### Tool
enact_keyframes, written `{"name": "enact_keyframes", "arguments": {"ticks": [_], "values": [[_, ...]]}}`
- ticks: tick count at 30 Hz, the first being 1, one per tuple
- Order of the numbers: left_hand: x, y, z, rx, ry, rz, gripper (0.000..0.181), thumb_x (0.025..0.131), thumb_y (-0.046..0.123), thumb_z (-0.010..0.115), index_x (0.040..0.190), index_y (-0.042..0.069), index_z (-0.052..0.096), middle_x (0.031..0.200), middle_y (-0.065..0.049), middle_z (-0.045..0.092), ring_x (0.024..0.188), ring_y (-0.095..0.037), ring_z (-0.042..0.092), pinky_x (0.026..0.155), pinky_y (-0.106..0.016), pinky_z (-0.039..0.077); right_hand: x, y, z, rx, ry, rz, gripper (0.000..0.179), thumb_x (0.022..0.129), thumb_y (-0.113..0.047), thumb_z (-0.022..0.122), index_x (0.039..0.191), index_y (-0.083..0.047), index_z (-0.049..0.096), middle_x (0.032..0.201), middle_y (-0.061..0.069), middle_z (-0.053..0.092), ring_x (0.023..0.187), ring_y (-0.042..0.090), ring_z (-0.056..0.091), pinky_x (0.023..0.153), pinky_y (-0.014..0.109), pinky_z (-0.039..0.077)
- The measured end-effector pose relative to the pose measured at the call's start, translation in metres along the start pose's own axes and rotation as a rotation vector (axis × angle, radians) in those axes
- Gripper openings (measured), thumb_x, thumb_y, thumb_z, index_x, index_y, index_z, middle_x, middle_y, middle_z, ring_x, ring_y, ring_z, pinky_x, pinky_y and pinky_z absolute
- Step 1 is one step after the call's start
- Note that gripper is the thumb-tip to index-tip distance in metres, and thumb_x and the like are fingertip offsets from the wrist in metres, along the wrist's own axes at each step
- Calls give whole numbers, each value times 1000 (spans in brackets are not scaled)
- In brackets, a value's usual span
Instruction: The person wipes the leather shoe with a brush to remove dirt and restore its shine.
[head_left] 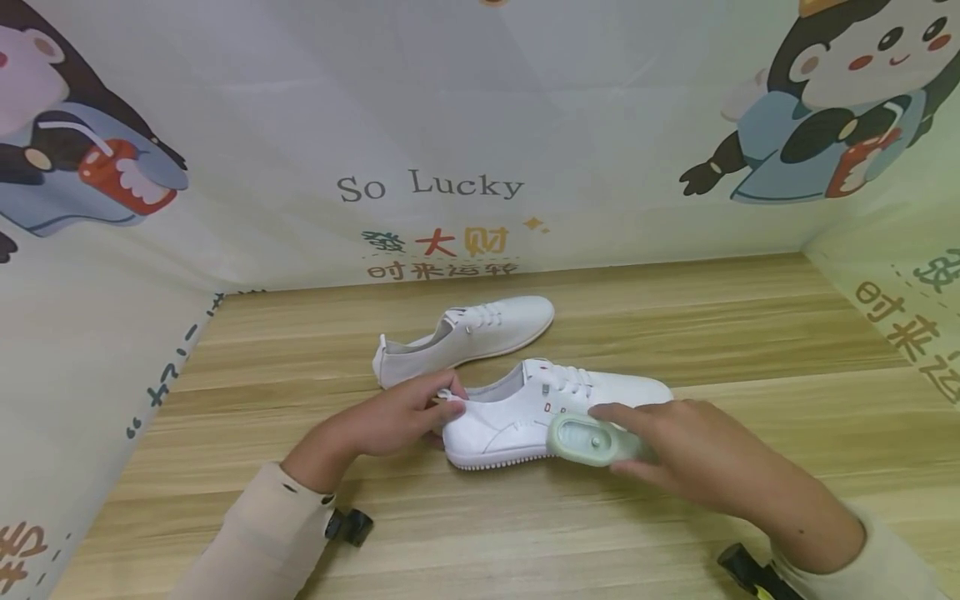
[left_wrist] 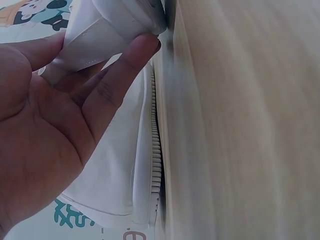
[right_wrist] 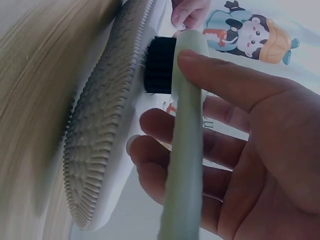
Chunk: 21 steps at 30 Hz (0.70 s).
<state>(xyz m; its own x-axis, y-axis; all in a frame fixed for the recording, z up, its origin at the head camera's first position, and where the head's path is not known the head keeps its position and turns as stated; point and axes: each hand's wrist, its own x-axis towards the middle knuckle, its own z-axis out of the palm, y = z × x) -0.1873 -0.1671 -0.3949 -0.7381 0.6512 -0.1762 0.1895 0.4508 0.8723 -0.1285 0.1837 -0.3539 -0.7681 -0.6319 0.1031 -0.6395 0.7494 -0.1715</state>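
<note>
Shoes [head_left: 487, 429] white; brush [right_wrist: 185, 145] pale green, bristles [right_wrist: 160, 66] dark; tabletop [head_left: 480, 533] tan wood-grain.

Shoe brush [head_left: 583, 440]: bristles [right_wrist: 161, 66] hidden in head view; handle [right_wrist: 185, 150] cut off by right wrist view's bottom edge.
Near white sneaker [head_left: 495, 429]: lower forefoot partly behind right hand [head_left: 693, 450]; side marks [head_left: 547, 408] too small to read.
Far white sneaker [head_left: 517, 323]: heel bottom partly behind left hand [head_left: 393, 412].
Cartoon figures [head_left: 813, 137], 2: cropped by head view's edges.
</note>
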Motion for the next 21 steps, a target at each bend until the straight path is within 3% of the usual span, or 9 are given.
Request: {"name": "enact_keyframes", "arguments": {"ticks": [9,17,21], "values": [[0,0,-1,0,-3,1,14,106,18,48,109,4,48,102,-10,57,94,-15,61,82,-34,59,0,4,-2,-10,27,32,50,84,-33,80,128,-17,64,96,2,74,79,11,66,66,38,54],[0,-1,-1,5,1,1,14,107,18,48,109,4,48,103,-11,56,94,-16,61,81,-34,59,1,5,-4,-17,101,66,53,85,-30,81,131,-11,62,117,19,70,93,31,72,75,47,59],[0,-1,-1,7,1,2,15,107,19,48,109,5,49,103,-10,56,94,-15,60,81,-34,59,1,6,-3,-7,113,69,54,85,-29,81,131,-9,62,120,21,68,95,34,71,77,48,59]]}}
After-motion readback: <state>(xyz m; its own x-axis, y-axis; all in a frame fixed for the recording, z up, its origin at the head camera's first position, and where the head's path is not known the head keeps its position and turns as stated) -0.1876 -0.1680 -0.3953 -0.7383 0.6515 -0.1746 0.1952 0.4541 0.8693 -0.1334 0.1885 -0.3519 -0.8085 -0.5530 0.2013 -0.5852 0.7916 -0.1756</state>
